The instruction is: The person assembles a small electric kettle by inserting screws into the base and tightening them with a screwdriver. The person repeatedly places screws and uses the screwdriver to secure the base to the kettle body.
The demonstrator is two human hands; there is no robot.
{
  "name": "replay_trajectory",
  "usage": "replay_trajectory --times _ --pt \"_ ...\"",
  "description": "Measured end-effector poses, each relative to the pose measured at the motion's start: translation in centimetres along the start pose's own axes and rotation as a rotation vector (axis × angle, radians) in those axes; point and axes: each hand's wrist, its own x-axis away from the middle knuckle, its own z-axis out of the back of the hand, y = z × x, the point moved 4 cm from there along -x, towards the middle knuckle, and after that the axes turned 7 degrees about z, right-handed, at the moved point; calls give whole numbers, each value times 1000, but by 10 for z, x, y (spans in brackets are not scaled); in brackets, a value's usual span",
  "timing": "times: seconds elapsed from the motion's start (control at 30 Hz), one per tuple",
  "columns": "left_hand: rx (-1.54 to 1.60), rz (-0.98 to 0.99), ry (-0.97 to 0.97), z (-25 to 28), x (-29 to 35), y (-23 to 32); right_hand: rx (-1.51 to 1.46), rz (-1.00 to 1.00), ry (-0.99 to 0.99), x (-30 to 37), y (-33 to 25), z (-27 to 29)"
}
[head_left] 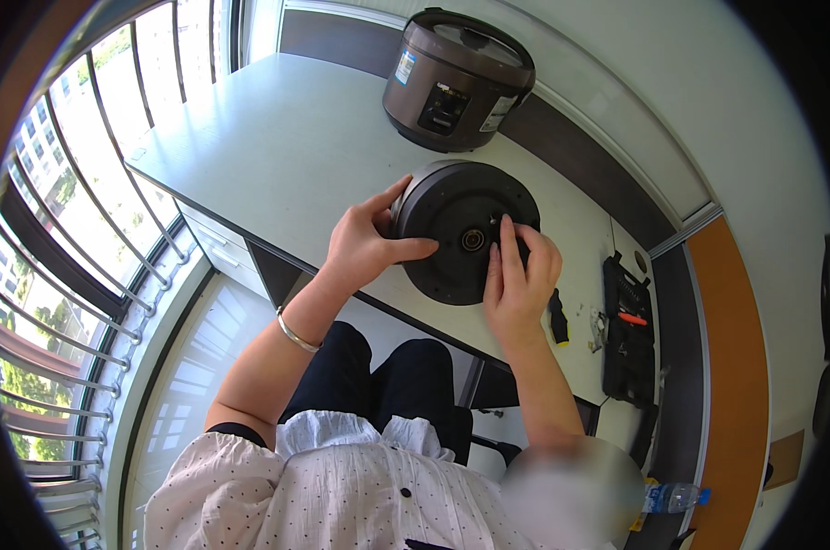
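Observation:
A round appliance with a black underside (pixel 442 192), like the bottom of an electric kettle, is tilted over the desk's front edge, its underside facing me. A ring-shaped metal connector (pixel 472 240) sits in its middle, and a silvery side shows at the upper left. My left hand (pixel 364 243) grips the appliance's left side, thumb across the black face and fingers behind. Over the right part of that face, my right hand (pixel 525 275) has its fingers drawn together. A tiny bright spot, perhaps a screw, shows beside the fingertips; what they pinch is too small to make out.
A brown rice cooker (pixel 459 78) stands at the back of the white desk (pixel 268 137). To the right lie a black-and-yellow screwdriver (pixel 559 318), small loose parts (pixel 598 332) and an open black tool case (pixel 627 321). A plastic bottle (pixel 676 498) is at lower right; barred windows are left.

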Motion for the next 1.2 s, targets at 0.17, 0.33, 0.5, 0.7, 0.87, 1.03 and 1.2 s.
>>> replay_trajectory --times 0.17,0.33,0.5,0.7,0.87,1.03,1.2 --pt "-2 2 1 0 1 0 -27 39 -3 5 -1 2" --pt "-28 -7 2 0 2 -1 -9 41 -9 4 -2 0" --pt "-26 -26 5 -1 3 -4 -5 50 -18 3 -4 1" --pt "11 -37 5 -2 6 -3 -39 -2 -24 5 -4 4" --pt "-8 -14 7 -2 9 1 -41 -1 -12 6 -4 4" --pt "8 -36 5 -3 8 -2 -46 -13 4 8 -4 5" --pt "14 -25 0 -5 11 2 -91 -101 95 14 6 17"
